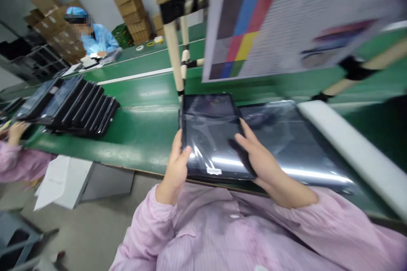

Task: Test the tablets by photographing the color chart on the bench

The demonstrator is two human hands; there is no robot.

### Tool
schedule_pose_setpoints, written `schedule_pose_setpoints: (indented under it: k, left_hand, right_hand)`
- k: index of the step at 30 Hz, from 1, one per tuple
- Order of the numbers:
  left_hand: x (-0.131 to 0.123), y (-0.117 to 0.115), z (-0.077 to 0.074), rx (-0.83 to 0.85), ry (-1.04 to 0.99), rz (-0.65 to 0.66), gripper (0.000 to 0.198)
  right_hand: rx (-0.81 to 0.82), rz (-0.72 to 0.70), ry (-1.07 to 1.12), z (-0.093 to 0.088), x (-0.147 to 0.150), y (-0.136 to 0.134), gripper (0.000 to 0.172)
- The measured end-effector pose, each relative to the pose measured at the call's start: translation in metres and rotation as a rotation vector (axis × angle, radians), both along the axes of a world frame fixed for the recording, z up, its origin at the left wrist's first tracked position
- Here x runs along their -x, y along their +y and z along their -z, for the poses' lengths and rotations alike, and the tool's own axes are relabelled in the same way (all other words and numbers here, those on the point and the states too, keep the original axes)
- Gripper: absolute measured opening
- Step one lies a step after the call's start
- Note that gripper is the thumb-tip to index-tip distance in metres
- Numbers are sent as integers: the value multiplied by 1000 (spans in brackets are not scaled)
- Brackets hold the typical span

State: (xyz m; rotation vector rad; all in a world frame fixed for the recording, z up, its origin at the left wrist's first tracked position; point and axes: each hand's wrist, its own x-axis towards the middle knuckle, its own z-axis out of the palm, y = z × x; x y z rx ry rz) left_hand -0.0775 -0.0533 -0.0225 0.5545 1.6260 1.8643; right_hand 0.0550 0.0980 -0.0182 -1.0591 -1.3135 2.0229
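Note:
In front of my body a dark flat tablet [211, 131] with a glossy screen lies between my two hands, a small white label near its lower edge. My left hand [176, 167] grips its left side, thumb on the front face. On the opposite side my right hand [262, 156] holds the edge, thumb on top and the other fingers partly hidden behind. Just right of the tablet, a larger dark sheet-like panel [292, 144] with a shiny surface lies on the green bench [143, 135].
Stacked dark tablets [79, 110] stand at the left, near another person's hand [17, 131]. A white foam strip [349, 148] runs along the right. A printed colour chart [248, 29] hangs from a pipe frame [174, 55]. A co-worker in blue [98, 38] sits across the bench.

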Motion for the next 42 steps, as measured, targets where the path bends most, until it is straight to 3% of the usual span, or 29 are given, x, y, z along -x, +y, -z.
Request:
schedule_pose_setpoints:
  k: [3,6,9,12,14,17,19,22,25,29,32,35,39,42]
  left_hand:
    - [-15,2,-28,-52,-35,-40,58]
    - [-37,12,-54,-60,-52,-47,51]
    - [-65,34,-77,-1,-48,-18,48]
    - [-103,68,-89,13,-136,58,48]
    - [-132,95,-90,-25,-183,114,48]
    - [-175,136,-85,-117,-128,249,46]
    - [-203,166,-83,-157,-40,382,47]
    - [-244,216,-84,-213,155,564,48]
    - [-283,270,-84,-264,347,624,46]
    - [-321,326,-69,-162,435,613,44]
    - [-332,343,-51,-79,428,616,46]
    - [-333,343,-39,-24,400,644,50]
    - [-336,333,-39,21,356,708,61]
    - [-345,325,-45,59,332,718,64]
  right_hand:
    - [-33,-1,129,-18,-17,-2,99]
    - [-194,11,223,-37,-47,5,100]
    - [-306,2,285,-53,-94,19,101]
    - [-400,44,390,-61,-149,24,100]
    - [-484,173,426,-61,-182,22,96]
    - [-543,476,385,-58,-225,27,83]
    - [-614,679,273,-57,-252,46,71]
    - [-824,898,87,-56,-294,98,55]
    - [-910,962,74,-54,-333,159,53]
    - [-842,969,-18,-45,-369,215,59]
    - [-849,916,-73,-33,-385,232,57]
    - [-854,845,-114,-21,-392,235,54]
    - [-768,898,-108,-13,-389,231,50]
    - [-685,1021,-121,-10,-379,227,47]
